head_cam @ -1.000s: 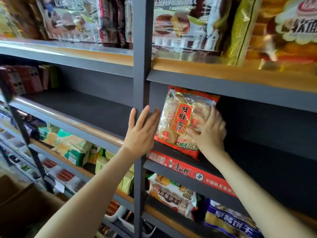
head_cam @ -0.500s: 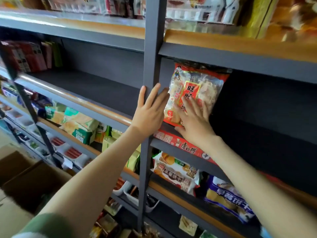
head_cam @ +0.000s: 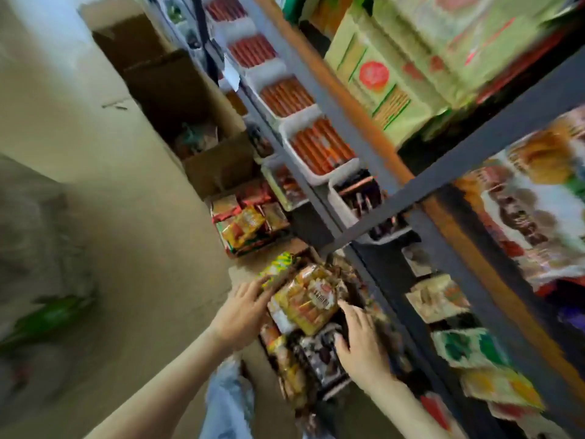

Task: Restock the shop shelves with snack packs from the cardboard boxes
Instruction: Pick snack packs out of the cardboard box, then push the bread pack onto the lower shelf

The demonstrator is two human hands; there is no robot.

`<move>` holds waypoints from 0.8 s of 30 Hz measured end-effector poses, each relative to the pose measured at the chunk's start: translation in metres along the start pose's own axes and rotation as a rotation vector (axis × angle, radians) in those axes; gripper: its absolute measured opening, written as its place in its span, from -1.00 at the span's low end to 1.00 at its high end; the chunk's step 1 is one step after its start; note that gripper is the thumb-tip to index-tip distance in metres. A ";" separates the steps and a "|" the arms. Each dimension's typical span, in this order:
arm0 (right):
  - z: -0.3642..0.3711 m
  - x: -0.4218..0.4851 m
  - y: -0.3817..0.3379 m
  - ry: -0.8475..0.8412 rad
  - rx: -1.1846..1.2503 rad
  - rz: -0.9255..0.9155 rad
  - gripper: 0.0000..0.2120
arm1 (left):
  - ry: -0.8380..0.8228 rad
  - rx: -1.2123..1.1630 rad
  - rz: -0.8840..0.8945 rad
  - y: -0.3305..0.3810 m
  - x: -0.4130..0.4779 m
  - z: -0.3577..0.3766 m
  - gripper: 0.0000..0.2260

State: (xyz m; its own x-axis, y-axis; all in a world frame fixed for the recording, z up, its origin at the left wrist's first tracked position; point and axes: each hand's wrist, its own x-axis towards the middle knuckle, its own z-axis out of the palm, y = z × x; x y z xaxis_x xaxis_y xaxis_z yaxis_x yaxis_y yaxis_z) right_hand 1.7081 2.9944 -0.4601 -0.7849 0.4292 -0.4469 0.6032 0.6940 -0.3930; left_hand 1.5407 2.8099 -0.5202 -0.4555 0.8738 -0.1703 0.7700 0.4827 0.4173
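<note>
Hands flank yellow snack pack (head_cam: 305, 299) in cardboard box (head_cam: 250, 356): left hand (head_cam: 243, 307) touching its left edge, right hand (head_cam: 361, 337) just right; both fingers extended, nothing grasped.

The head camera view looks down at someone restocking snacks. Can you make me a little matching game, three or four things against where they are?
Things:
1. left hand
2. right hand
3. yellow snack pack
4. white trays of red sticks

Places:
A. on a lower shelf
B. between the two hands
C. at the yellow pack's left edge
D. on dark packs right of the yellow pack

Pairs: 1-C, 2-D, 3-B, 4-A
</note>
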 end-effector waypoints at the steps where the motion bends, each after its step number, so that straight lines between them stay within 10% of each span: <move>1: 0.029 0.015 0.011 -0.090 0.059 0.100 -0.47 | -0.038 -0.005 -0.042 -0.014 -0.013 0.027 -0.54; 12: 0.278 0.163 0.135 -0.064 0.988 1.064 -0.20 | -0.306 -0.170 -0.268 -0.072 -0.064 0.268 -0.45; 19: 0.314 0.195 0.172 0.059 1.341 1.128 -0.48 | -0.281 -0.359 -0.347 -0.088 -0.030 0.306 -0.64; 24: 0.305 0.193 0.158 0.108 1.351 1.092 -0.23 | -0.243 -0.384 -0.390 -0.090 0.004 0.295 -0.64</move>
State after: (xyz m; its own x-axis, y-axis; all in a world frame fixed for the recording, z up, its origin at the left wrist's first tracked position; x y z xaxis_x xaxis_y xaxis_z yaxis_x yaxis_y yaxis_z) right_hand 1.6950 3.0102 -0.8539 0.0583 0.4039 -0.9129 0.4565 -0.8241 -0.3354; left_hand 1.6011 2.7871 -0.8216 -0.5215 0.6470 -0.5563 0.3292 0.7541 0.5684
